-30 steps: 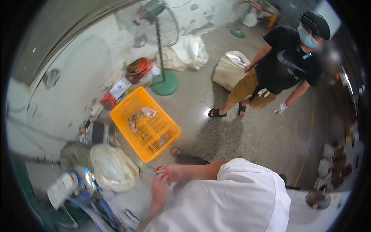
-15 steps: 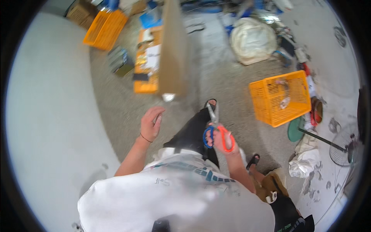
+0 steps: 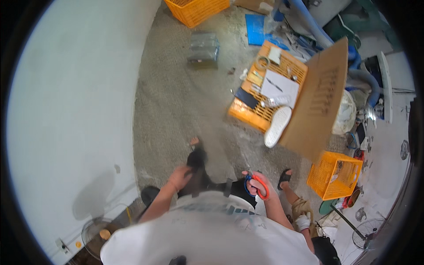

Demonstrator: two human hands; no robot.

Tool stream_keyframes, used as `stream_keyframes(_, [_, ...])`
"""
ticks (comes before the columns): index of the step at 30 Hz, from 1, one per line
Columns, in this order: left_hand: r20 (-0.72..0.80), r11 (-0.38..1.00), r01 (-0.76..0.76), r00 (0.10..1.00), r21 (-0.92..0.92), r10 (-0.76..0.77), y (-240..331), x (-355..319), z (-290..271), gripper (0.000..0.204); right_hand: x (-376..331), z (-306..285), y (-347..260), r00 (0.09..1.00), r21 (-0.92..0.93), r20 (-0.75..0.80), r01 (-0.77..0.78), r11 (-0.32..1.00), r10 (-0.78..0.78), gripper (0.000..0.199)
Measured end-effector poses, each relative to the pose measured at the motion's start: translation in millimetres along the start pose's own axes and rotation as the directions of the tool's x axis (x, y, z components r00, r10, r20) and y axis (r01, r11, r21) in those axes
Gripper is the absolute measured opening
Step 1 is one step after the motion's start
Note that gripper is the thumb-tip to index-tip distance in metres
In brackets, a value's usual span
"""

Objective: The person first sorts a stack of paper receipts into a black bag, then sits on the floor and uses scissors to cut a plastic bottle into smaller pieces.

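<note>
The person looks down over a white shirt at a rough concrete floor (image 3: pixel 176 101). The right hand (image 3: pixel 260 187) is clenched around a pair of scissors (image 3: pixel 257 185) with one orange and one blue handle loop, fingers threaded through the loops; the blades point up and away from the body, though they are thin and blurred. The scissors sit just in front of the person's right knee, low in the view and right of centre. The left hand (image 3: pixel 180 177) rests against the dark trouser leg (image 3: pixel 197 170) at the left knee; it is blurred, and whether its fingers grip the cloth or merely lie on it cannot be told. Ahead and to the right, an overturned orange crate (image 3: pixel 260 112) carries a sheet of white paper (image 3: pixel 279 86), a roll of tape (image 3: pixel 262 62) and small flat items. A large brown cardboard sheet (image 3: pixel 320 99) leans tilted just beside the crate, with a white oval object (image 3: pixel 277 126) at its lower edge. A second orange crate (image 3: pixel 333 174) stands further right, and a third (image 3: pixel 196 9) lies at the top edge. Near the right hand, another person's foot in a black sandal (image 3: pixel 284 177) and gloved hand (image 3: pixel 303 221) are in view.
</note>
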State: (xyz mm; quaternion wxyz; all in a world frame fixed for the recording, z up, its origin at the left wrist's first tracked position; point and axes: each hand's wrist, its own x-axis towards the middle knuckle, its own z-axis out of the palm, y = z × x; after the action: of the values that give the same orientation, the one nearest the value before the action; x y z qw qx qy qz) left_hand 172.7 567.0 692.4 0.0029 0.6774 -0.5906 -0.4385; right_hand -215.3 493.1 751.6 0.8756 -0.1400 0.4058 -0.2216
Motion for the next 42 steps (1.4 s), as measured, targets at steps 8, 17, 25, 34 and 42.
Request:
stream_keyframes(8, [0.557,0.976,0.029,0.817,0.215,-0.148,-209.9,59.5,-46.1,0.037,190.3,93.3,-95.5,0.938,-0.802,-0.261,-0.081,0.591,-0.227,0.044])
stream_keyframes(17, [0.477,0.961,0.278,0.843,0.013,-0.250,-231.3,262.4,-259.7,0.029,400.2,47.3,-221.3,0.846,-0.907,-0.328,-0.158,0.389,-0.421,0.021])
stream_keyframes(25, [0.682,0.960,0.279,0.708,-0.032,-0.184,-29.1,435.1,-521.0,0.019,472.1,16.8,-310.4,0.871,-0.655,-0.465,-0.221,0.723,-0.155,0.058])
stream_keyframes(34, [0.655,0.898,-0.393,0.734,0.196,0.178,183.7,724.5,-616.6,0.019,431.7,94.2,-392.0,0.896,0.147,-0.442,0.040,0.988,0.029,0.044])
stream_keyframes(42, [0.974,0.331,-0.936,0.174,0.119,0.142,230.0,1067.7,-507.4,0.030,591.9,133.4,-503.9,0.499,0.357,-0.865,0.689,0.631,-0.054,0.046])
